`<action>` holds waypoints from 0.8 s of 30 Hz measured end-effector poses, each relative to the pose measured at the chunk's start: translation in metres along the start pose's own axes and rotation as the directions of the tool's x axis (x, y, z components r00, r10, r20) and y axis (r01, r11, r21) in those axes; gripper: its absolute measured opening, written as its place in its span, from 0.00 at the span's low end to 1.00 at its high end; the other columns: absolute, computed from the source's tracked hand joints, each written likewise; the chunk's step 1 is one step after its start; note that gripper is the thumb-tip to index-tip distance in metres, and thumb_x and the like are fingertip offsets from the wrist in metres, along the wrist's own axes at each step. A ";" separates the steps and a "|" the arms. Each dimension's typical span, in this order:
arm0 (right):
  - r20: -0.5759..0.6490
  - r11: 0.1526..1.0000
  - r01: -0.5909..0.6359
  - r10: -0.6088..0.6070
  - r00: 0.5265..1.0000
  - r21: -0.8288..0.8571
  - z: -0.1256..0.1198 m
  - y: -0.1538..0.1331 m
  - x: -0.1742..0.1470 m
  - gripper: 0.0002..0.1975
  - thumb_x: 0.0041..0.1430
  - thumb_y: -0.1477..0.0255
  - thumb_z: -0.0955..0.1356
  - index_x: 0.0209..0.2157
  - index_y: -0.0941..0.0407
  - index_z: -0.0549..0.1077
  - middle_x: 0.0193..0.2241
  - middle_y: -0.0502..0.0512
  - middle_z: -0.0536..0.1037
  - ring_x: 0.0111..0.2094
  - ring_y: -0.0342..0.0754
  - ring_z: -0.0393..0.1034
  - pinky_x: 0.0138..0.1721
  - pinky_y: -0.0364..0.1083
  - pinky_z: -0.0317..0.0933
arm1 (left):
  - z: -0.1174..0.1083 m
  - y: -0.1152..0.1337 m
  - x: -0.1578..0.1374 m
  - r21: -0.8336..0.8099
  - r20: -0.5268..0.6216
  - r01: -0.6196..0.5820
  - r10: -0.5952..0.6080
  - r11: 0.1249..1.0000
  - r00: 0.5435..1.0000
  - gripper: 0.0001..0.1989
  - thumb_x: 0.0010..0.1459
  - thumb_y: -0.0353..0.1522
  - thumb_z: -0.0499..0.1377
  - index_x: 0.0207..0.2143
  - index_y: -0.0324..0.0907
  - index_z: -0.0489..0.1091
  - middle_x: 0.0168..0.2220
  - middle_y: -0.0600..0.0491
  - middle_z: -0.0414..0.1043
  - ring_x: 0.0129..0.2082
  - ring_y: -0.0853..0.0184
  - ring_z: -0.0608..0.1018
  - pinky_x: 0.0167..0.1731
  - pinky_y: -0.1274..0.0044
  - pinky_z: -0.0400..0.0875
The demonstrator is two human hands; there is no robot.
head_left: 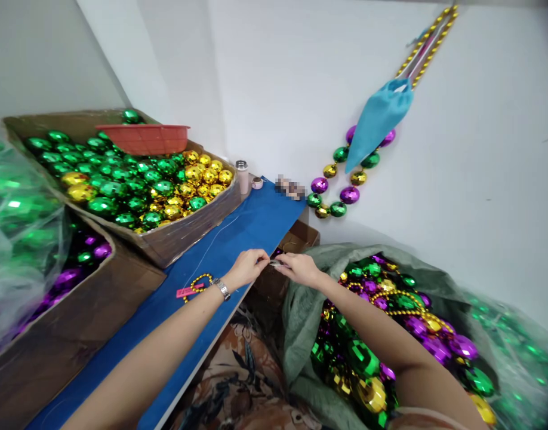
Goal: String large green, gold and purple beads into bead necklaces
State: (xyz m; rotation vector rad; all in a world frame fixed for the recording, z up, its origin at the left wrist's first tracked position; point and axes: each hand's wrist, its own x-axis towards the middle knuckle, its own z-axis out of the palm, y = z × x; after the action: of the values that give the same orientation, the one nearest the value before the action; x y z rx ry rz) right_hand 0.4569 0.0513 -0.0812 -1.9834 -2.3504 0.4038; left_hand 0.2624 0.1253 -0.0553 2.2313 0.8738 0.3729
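Observation:
Above the table's front edge, my left hand (248, 267) is closed in a pinch, with a metal watch on its wrist. My right hand (299, 270) pinches close beside it, fingertips nearly meeting. A small greyish thing (274, 263) shows between the fingertips, too small to name; which hand grips it is unclear. On the blue table (274, 206), a thin clear line (210, 243) runs toward the back. Behind my left wrist lie a short gold bead string (201, 278) and a pink strip (183, 293).
A cardboard box (188, 230) of green and gold balls holds a red basket (148, 139). A pink bottle (242, 178) stands beside it. At right is a green sack (301, 325) of bead strands. A ball necklace (350, 194) and blue pouch (381, 116) hang on the wall.

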 end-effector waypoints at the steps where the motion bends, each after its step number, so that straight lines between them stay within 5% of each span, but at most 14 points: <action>1: 0.005 1.000 0.003 -0.003 1.000 -0.006 0.000 -0.001 0.002 0.16 0.67 0.60 0.59 0.53 0.46 0.68 0.46 0.51 0.76 0.46 0.47 0.71 0.40 0.41 0.61 | 0.000 0.000 -0.001 -0.005 0.000 -0.003 0.003 1.000 1.000 0.09 0.58 0.30 0.54 0.31 0.41 0.74 0.29 0.52 0.77 0.29 0.66 0.74 0.31 0.77 0.62; 8: 0.038 0.992 -0.083 0.087 0.996 -0.095 0.002 0.015 0.020 0.17 0.67 0.59 0.59 0.53 0.49 0.68 0.45 0.54 0.75 0.45 0.49 0.72 0.39 0.42 0.63 | -0.023 0.000 -0.020 -0.076 -0.069 0.019 -0.024 0.997 0.997 0.10 0.58 0.34 0.54 0.31 0.40 0.73 0.28 0.53 0.75 0.27 0.68 0.72 0.30 0.77 0.63; 13: 0.029 0.987 -0.090 0.095 0.995 -0.129 0.009 0.009 0.037 0.19 0.68 0.59 0.58 0.55 0.51 0.64 0.47 0.57 0.71 0.44 0.49 0.71 0.40 0.42 0.63 | -0.056 -0.012 -0.074 -0.376 -0.175 0.105 -0.181 0.921 0.968 0.12 0.57 0.39 0.58 0.32 0.39 0.72 0.26 0.55 0.71 0.24 0.71 0.69 0.25 0.80 0.62; 17: 0.062 0.992 0.017 -0.009 0.998 -0.128 0.030 -0.025 0.065 0.19 0.69 0.61 0.58 0.58 0.50 0.61 0.49 0.58 0.67 0.44 0.47 0.70 0.42 0.42 0.62 | -0.092 -0.009 -0.123 -0.548 -0.282 0.183 -0.386 0.816 0.878 0.12 0.55 0.41 0.61 0.33 0.39 0.73 0.24 0.56 0.68 0.20 0.74 0.65 0.20 0.82 0.60; 21: 0.125 0.980 0.125 -0.106 0.986 -0.154 0.060 -0.062 0.093 0.18 0.67 0.63 0.61 0.56 0.49 0.64 0.47 0.58 0.67 0.45 0.49 0.68 0.43 0.43 0.62 | -0.138 0.020 -0.158 -0.587 -0.482 0.045 -0.394 0.809 0.783 0.09 0.53 0.37 0.64 0.32 0.40 0.73 0.24 0.55 0.70 0.21 0.75 0.68 0.21 0.83 0.62; 24: 0.137 0.971 0.154 -0.129 0.982 -0.185 0.075 -0.079 0.106 0.17 0.66 0.65 0.62 0.55 0.50 0.66 0.47 0.60 0.68 0.49 0.54 0.64 0.46 0.48 0.61 | -0.174 0.037 -0.184 -0.552 -0.692 -0.124 -0.370 0.825 0.619 0.08 0.51 0.34 0.66 0.31 0.39 0.74 0.24 0.54 0.70 0.23 0.73 0.70 0.22 0.82 0.65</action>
State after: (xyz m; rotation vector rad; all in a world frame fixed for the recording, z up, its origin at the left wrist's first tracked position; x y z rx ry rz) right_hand 0.3469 0.1304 -0.1502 -1.8995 -2.6848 0.3077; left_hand 0.0618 0.0685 0.0927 1.3781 1.1559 1.4221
